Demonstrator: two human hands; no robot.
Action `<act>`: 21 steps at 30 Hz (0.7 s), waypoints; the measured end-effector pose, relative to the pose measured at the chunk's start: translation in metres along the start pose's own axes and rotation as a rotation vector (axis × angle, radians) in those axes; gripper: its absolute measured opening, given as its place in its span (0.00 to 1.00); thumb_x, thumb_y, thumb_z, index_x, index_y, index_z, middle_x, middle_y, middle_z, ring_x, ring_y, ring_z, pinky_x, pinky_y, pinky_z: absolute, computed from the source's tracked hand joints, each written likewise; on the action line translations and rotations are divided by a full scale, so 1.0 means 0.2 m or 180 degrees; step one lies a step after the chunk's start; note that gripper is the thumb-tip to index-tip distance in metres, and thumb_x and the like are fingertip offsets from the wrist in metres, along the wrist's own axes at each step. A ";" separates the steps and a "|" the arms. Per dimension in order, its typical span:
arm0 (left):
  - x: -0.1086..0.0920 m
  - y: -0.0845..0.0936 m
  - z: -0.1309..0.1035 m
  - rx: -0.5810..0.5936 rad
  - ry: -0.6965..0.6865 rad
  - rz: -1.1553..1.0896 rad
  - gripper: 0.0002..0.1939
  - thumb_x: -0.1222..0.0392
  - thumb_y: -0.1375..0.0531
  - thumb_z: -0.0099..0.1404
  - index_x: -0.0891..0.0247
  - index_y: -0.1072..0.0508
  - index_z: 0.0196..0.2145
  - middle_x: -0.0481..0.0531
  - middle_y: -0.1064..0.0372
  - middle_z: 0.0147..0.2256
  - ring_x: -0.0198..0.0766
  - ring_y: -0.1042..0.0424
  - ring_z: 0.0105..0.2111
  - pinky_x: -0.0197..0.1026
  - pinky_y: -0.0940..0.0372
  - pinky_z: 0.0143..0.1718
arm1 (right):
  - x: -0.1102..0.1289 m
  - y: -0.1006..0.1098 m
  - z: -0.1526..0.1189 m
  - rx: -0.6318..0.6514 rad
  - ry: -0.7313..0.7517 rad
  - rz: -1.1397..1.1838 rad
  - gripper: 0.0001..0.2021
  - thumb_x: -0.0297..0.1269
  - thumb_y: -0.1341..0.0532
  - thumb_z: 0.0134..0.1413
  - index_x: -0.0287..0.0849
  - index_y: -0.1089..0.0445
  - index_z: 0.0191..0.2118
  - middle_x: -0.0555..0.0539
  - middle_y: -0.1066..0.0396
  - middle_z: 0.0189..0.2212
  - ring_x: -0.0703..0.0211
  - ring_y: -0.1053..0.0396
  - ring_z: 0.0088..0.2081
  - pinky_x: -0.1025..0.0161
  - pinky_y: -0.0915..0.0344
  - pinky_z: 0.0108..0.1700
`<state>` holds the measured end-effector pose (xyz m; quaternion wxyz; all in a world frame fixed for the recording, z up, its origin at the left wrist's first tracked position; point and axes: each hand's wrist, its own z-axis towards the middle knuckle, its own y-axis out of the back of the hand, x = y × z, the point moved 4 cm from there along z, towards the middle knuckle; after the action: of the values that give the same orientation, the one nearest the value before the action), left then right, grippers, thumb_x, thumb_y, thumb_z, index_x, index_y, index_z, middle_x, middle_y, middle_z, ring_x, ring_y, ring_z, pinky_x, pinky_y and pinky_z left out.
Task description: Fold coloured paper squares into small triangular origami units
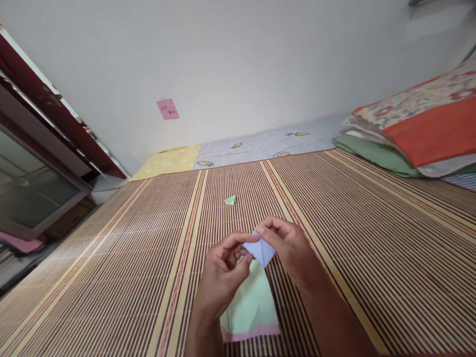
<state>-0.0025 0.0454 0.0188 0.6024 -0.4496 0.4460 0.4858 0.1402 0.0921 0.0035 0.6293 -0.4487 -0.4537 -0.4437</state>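
A small folded blue paper [265, 251], diamond-shaped with a crease down its middle, is held up between both hands. My left hand [229, 270] has its fingers at the paper's left corner, with the thumb just below. My right hand [288, 245] pinches the upper part, its thumb lying on the front. Beneath the hands, a light green sheet [253, 305] with a pink lower edge lies on the striped mat [141, 277], partly hidden by my left hand and wrist. Farther off on the mat sits a small folded green paper [230, 200].
A pink note [167, 109] is on the white wall. Folded bedding [431, 129] is stacked at the right. Yellow cloth [169, 159] and checked cloth [241, 149] border the mat's far edge. A glass-fronted cabinet [33, 183] stands at the left.
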 end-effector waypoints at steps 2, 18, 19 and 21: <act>0.01 0.02 0.00 0.0004 -0.0017 -0.0185 0.09 0.63 0.32 0.62 0.60 0.18 0.41 0.49 0.30 0.30 0.31 0.34 0.29 0.31 0.38 0.30 | -0.01 0.00 0.00 0.0005 0.0017 0.0099 0.06 0.39 0.35 0.59 0.42 0.27 0.37 0.54 0.32 0.25 0.66 0.36 0.25 0.68 0.41 0.26; -0.01 0.10 0.00 -0.0402 -0.0301 0.0070 0.04 0.59 0.31 0.63 0.60 0.17 0.37 0.52 0.25 0.35 0.36 0.27 0.35 0.35 0.32 0.37 | 0.07 0.04 -0.04 0.0827 0.0376 0.0030 0.05 0.37 0.32 0.61 0.46 0.20 0.41 0.48 0.24 0.37 0.60 0.26 0.39 0.63 0.30 0.41; -0.02 0.10 0.00 -0.0426 -0.0361 0.0119 0.03 0.59 0.31 0.64 0.60 0.17 0.36 0.52 0.24 0.35 0.36 0.26 0.36 0.35 0.32 0.37 | 0.07 0.03 -0.04 0.0794 0.0421 0.0031 0.04 0.37 0.33 0.62 0.45 0.20 0.40 0.48 0.24 0.36 0.60 0.27 0.38 0.64 0.31 0.39; -0.03 0.09 0.00 -0.0477 -0.0457 0.0218 0.04 0.60 0.33 0.65 0.61 0.18 0.34 0.52 0.24 0.34 0.37 0.26 0.36 0.36 0.32 0.37 | 0.07 0.02 -0.04 0.0692 0.0462 0.0022 0.05 0.38 0.34 0.62 0.45 0.21 0.37 0.49 0.25 0.32 0.62 0.29 0.35 0.65 0.32 0.36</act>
<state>-0.0204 0.0458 0.0218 0.5805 -0.4419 0.3792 0.5691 0.1481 0.0828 0.0154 0.7068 -0.3461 -0.4509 -0.4211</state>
